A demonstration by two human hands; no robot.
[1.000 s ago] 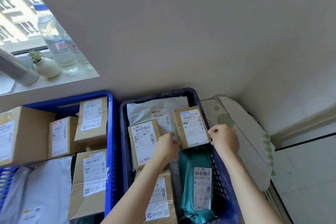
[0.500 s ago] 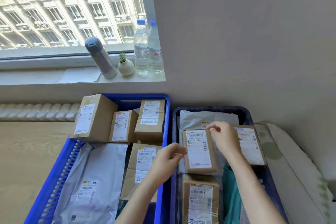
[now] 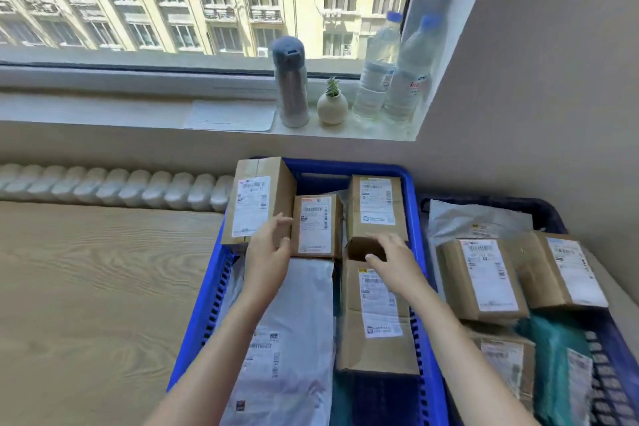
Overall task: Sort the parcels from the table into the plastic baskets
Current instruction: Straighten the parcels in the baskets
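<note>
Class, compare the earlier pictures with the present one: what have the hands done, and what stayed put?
Both hands let go of the cardboard box in the dark basket and moved left to the bright blue basket. The left hand now reaches the left edge of a small upright box; the right hand reaches the front of the carton beside it. The bright blue basket's parcels have not shifted.

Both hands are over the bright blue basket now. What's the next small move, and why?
Probably close the left hand on the small middle box and square it up. That hand is open at the box's left edge, holding nothing, while the right hand is open over the near end of the neighbouring box in the bright blue basket.
</note>
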